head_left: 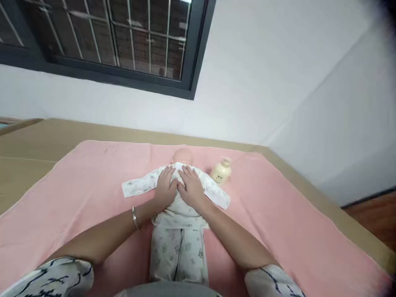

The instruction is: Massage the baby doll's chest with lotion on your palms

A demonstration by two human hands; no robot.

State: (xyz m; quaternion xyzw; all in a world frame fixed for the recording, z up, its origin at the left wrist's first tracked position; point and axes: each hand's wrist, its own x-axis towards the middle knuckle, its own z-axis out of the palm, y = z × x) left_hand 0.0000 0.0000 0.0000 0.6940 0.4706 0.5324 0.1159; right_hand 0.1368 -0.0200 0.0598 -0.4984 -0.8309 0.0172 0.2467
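Observation:
A baby doll (182, 156) lies on a pink blanket, its head toward the wall and its face not showing. It wears a white printed long-sleeved top (181, 220) and matching trousers (165, 251), with both sleeves spread out sideways. My left hand (166, 187) rests flat on the left side of the doll's upper body. Beside it, my right hand (191, 187) lies flat on the right side, the thumbs almost meeting. Fingers of both hands are stretched out and hold nothing. Close to the doll's right-hand sleeve is a pale yellow bottle (221, 171).
The pink blanket (102, 173) covers much of a tan surface (77, 128). Behind it rises a white wall (241, 82) with a dark-framed, barred window (123, 80). A brown wooden panel (374, 218) shows at the right.

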